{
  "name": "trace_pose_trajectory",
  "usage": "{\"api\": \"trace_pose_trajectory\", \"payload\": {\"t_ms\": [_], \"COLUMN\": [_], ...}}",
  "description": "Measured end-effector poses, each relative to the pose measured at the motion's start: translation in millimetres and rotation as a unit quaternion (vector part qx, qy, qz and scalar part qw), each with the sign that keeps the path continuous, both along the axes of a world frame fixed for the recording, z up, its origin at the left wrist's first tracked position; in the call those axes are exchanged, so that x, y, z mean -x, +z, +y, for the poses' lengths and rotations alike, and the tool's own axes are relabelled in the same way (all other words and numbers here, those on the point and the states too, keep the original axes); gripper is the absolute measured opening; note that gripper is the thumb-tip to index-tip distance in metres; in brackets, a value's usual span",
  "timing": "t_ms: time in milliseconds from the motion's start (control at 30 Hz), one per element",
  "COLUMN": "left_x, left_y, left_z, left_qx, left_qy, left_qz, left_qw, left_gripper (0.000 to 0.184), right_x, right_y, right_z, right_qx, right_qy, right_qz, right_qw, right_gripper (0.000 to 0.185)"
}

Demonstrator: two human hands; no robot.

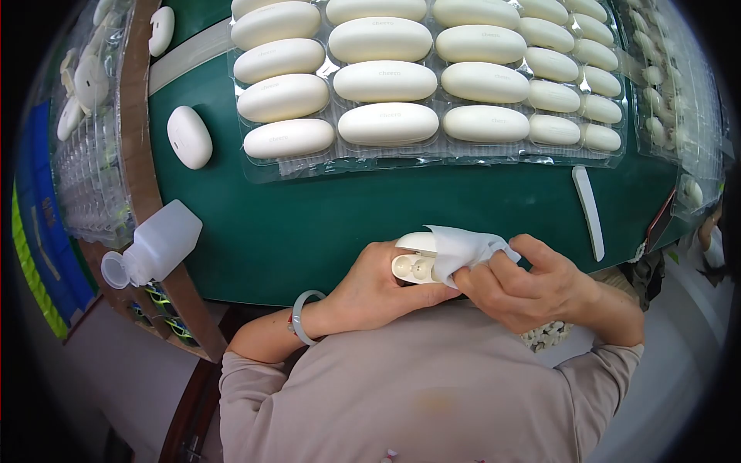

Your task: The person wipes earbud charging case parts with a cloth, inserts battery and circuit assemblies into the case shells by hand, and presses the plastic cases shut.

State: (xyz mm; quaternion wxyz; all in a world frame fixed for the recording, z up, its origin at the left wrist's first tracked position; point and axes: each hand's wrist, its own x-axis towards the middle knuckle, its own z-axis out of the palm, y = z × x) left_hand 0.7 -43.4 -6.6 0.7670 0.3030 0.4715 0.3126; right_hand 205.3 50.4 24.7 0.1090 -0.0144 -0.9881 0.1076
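Work surface and surroundings, seen from above. The table [309, 204] is green, crossed at its upper left by a pale strip [191, 59] and bordered on the left by a brown edge [137, 131]. Before the person, near the table's front edge, is the case [404, 268], its lid raised and round hollows showing inside. The left hand [370, 285] grips it, fingers closed around its left end. The right hand [517, 289] pinches a white cloth [459, 251] between bent fingers; the cloth covers the case's right part. A bangle [301, 318] circles the left wrist.

Beyond the hands, a clear tray [266, 171] bears rows of closed white cases [388, 122]. Left of it lies a single case [190, 137]; another [161, 31] lies farther back. A translucent bottle [166, 241] lies tilted at the brown edge, mouth to the left. Right of centre is a slender white stick [588, 214].

At the sides, more filled plastic trays stand left [86, 154] and right [656, 96]. Blue material [52, 216] with a lime border occupies the far left; pale floor [147, 378] shows below.
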Motion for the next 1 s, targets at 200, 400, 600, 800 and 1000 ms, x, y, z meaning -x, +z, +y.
{"api": "trace_pose_trajectory", "payload": {"t_ms": [200, 400, 600, 800, 1000], "left_x": [8, 5, 2, 5, 6], "left_y": [8, 5, 4, 2, 3], "left_z": [7, 6, 3, 2, 1], "left_qx": [0.102, 0.093, 0.021, 0.037, 0.007], "left_qy": [0.005, 0.007, 0.021, -0.008, 0.012], "left_qz": [-0.042, -0.038, -0.025, -0.001, -0.016], "left_qw": [0.994, 0.995, 0.999, 0.999, 1.000], "left_gripper": [0.038, 0.040, 0.028, 0.034, 0.025], "right_x": [-26, -31, -4, 12, 16], "right_y": [-7, -15, -26, -22, -23], "right_z": [-12, -40, -42, -30, -19], "right_qx": [0.343, 0.348, 0.163, 0.075, 0.130], "right_qy": [-0.225, -0.298, -0.267, -0.186, -0.141], "right_qz": [0.032, 0.095, 0.125, 0.109, 0.104], "right_qw": [0.911, 0.884, 0.942, 0.974, 0.976], "right_gripper": [0.027, 0.034, 0.029, 0.021, 0.025]}}
